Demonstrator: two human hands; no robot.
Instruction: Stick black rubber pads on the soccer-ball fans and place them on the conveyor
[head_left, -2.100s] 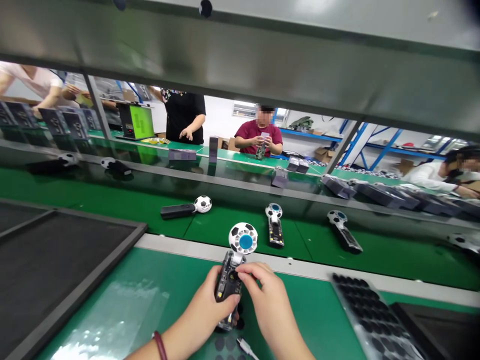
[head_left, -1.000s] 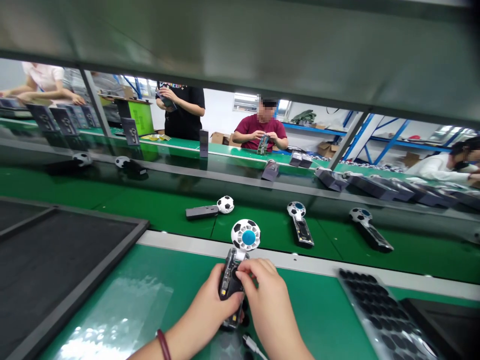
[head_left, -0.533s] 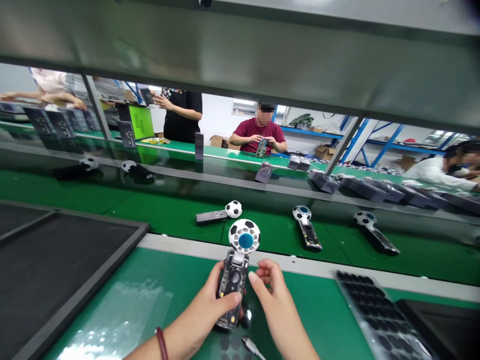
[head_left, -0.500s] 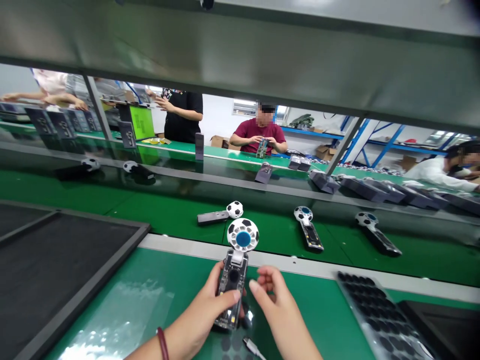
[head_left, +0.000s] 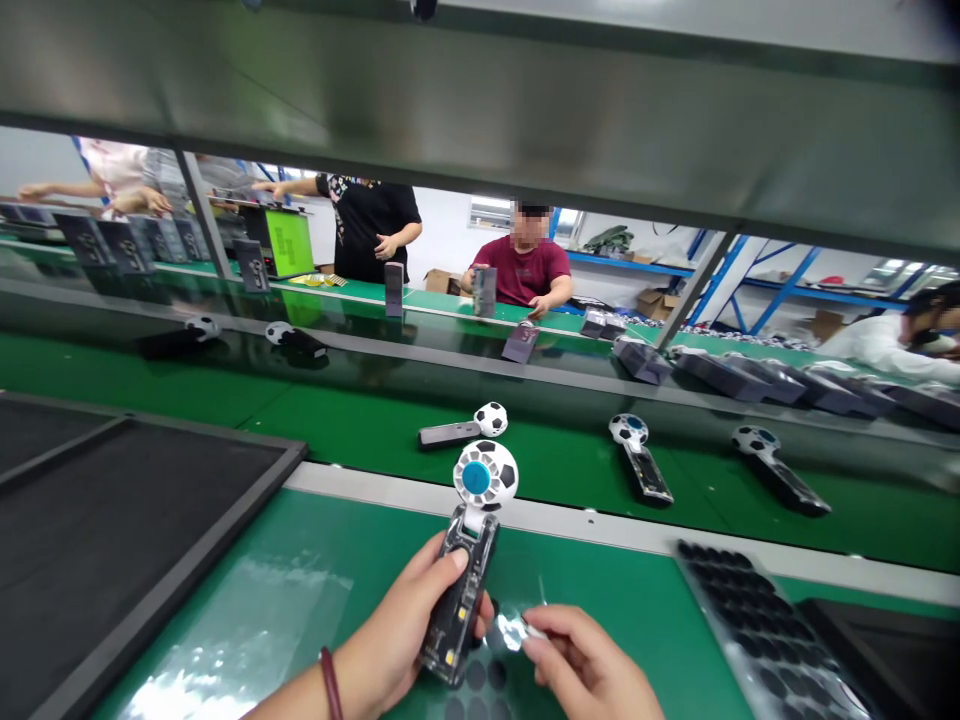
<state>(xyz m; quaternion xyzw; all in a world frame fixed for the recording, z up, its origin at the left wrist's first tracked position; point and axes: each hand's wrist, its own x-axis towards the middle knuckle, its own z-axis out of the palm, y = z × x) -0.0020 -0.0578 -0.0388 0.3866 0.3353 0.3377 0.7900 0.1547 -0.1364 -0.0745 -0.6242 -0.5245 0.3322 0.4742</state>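
- The left hand (head_left: 409, 630) is closed around the transparent dark handle of a small handheld fan with a football-pattern head (head_left: 469, 560); the thumb lies on the front face, and the white and black head points up and away.
- The right hand (head_left: 592, 670) is nearly closed, its fingertips pinching a small shiny clear film piece (head_left: 517, 632). What exactly this piece is, I cannot tell.
- I think it is best to keep the handle steady and move only the right fingers, slowly, so the film does not fold.
- The fan is above the green work mat (head_left: 315, 560), just left of the right hand, not touching it.
- Three similar fans (head_left: 641, 460) lie on the green conveyor belt (head_left: 360, 420) behind.
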